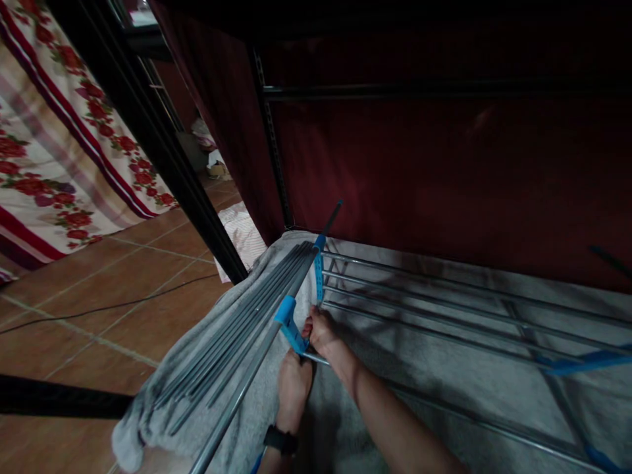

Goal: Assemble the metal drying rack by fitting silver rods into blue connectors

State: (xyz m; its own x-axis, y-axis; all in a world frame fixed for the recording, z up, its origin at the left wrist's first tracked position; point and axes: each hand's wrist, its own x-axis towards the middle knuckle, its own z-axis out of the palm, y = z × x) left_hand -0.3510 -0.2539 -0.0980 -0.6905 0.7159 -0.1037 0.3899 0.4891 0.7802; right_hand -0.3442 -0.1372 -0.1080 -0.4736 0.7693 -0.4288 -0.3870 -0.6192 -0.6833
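A rack of thin metal rods (424, 303) with blue plastic joints lies on a grey blanket. My left hand (295, 383), with a dark band on its wrist, is closed at the lower end of a blue plastic bracket (292, 322). That bracket sits on a thick metal tube (247, 378) slanting towards me. Just beyond, my right hand (322, 331) has its fingers curled together between this bracket and a second blue bracket (318, 273). Whatever those fingers pinch is hidden. A single rod (474, 428) runs rightward from beside my left hand.
Several loose metal rods (241, 316) lie bunched on the grey blanket (162, 441) at the left. Behind stands a dark red panel (444, 184). A black frame post (162, 138) rises at the left, with tiled floor (148, 283), a cable (113, 307) and a flowered curtain (64, 151) beyond.
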